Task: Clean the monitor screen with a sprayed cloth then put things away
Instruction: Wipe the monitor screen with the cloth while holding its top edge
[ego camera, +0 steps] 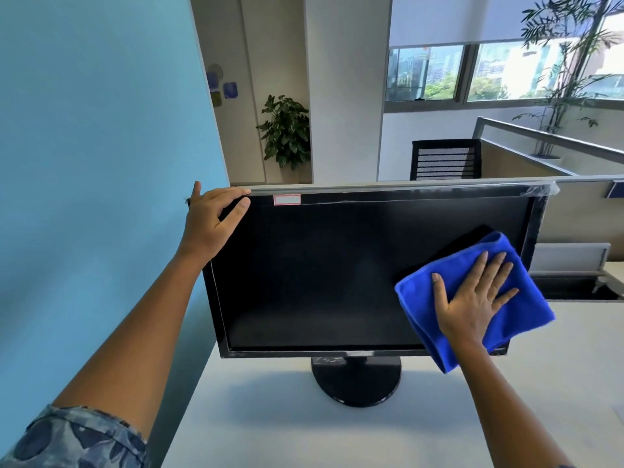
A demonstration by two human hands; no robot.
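A black monitor stands on a round black base on the white desk; its screen is dark. My left hand grips the monitor's top left corner, fingers curled over the bezel. My right hand lies flat with fingers spread on a folded blue cloth, pressing it against the lower right part of the screen. The cloth covers the monitor's lower right corner. No spray bottle is in view.
A blue partition wall stands close on the left. Behind the monitor runs a grey desk divider, with a black mesh chair beyond it. A potted plant stands farther back, and a tall plant by the windows.
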